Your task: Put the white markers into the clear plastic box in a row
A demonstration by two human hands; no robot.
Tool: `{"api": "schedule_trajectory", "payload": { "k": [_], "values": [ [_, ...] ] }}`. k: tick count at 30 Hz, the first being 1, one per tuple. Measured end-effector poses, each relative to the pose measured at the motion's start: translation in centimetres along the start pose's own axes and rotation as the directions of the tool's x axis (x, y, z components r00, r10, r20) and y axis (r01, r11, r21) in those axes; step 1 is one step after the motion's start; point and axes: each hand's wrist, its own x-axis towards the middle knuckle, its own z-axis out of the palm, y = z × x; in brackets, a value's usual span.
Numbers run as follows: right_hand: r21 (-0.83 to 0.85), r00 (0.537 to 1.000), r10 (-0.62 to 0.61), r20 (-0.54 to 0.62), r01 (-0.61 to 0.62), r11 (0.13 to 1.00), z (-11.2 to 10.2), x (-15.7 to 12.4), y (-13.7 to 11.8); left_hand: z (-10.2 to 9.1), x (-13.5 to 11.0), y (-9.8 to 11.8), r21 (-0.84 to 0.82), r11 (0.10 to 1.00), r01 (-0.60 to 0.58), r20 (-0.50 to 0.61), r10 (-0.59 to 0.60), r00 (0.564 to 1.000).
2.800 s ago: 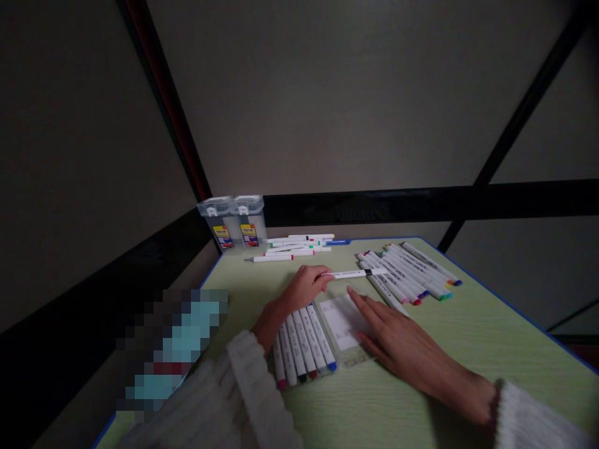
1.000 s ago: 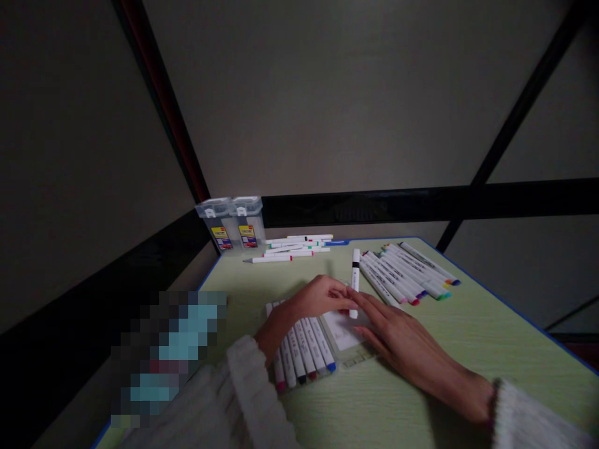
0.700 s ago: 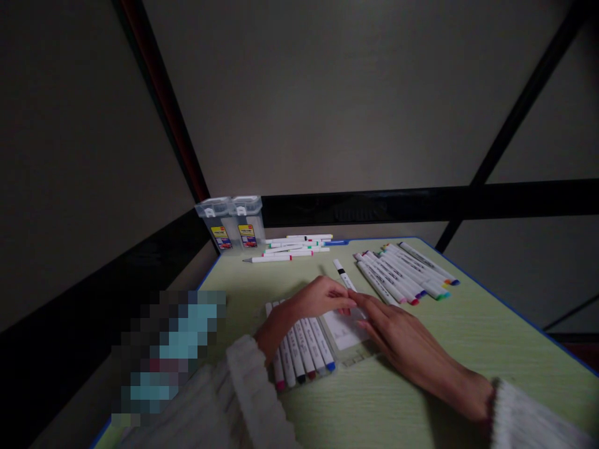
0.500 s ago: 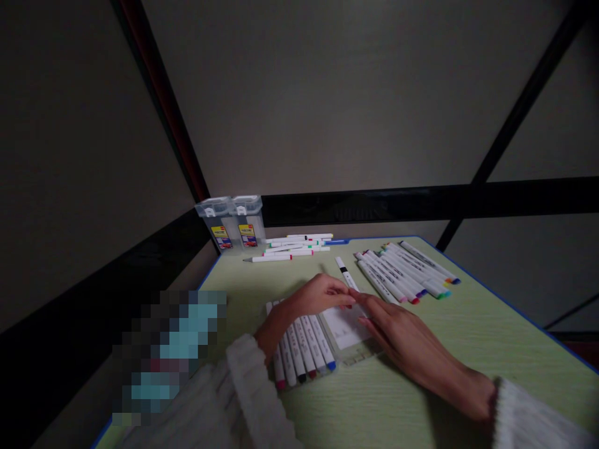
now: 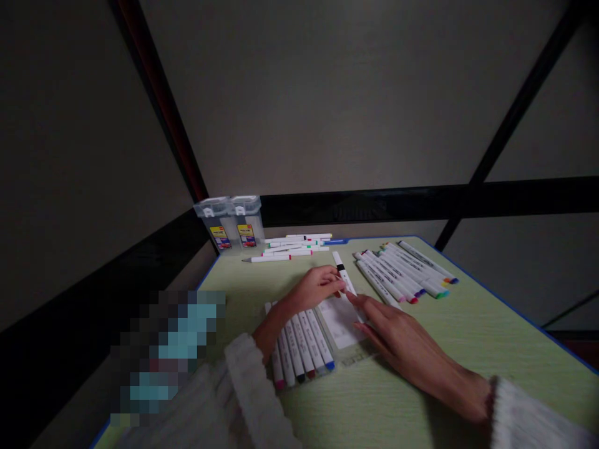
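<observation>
Over a transparent flat case, my right hand (image 5: 397,330) grips a white marker (image 5: 347,278) with a black band, its upper end pointing away from me. The fingertips of my left hand (image 5: 316,288) are pinched against the same marker, farther up near the band. Below my left wrist lies a row of white markers (image 5: 299,352) with pink, black, dark red and blue ends, side by side in the left half of the case. A white sheet (image 5: 340,324) shows in the right half of the case (image 5: 355,357), partly hidden by my right hand.
More white markers (image 5: 388,274) with coloured ends lie spread on the right of the green table (image 5: 374,405). At the back is a loose pile of thin pens (image 5: 290,246). Two clear lidded boxes (image 5: 229,224) stand at the back left, near the wall.
My left hand has shifted up and slightly left along the marker, away from my right fingertips. More of the marker now shows between the hands. My right hand has barely moved.
</observation>
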Motion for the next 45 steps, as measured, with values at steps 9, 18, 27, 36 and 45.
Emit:
{"api": "schedule_trajectory", "payload": {
  "k": [9, 18, 27, 36, 45],
  "values": [
    [-0.021, 0.998, -0.062, -0.002, 0.062, 0.998, 0.0, 0.0, 0.0, 0.0, 0.3, 0.7, -0.101, 0.995, -0.022, -0.136, 0.009, 0.991],
    [-0.046, 0.996, -0.093, -0.011, 0.093, 0.995, 0.2, -0.2, 0.0, -0.3, 0.3, 0.6, -0.145, 0.988, -0.054, -0.195, 0.025, 0.98],
    [-0.117, 0.988, -0.154, 0.027, 0.156, 0.981, 0.5, -0.4, -0.3, -0.8, 0.6, 0.7, 0.03, 0.998, -0.055, -0.266, 0.061, 0.962],
    [-0.091, 0.982, -0.184, 0.032, 0.186, 0.978, 0.7, -0.5, -0.4, -1.6, 0.7, 0.3, 0.296, 0.954, 0.05, -0.382, 0.07, 0.921],
    [-0.091, 0.979, -0.194, 0.059, 0.199, 0.976, 0.7, -0.5, -1.1, -2.6, 0.4, -0.8, 0.46, 0.862, 0.211, -0.359, -0.037, 0.932]
  ]
}}
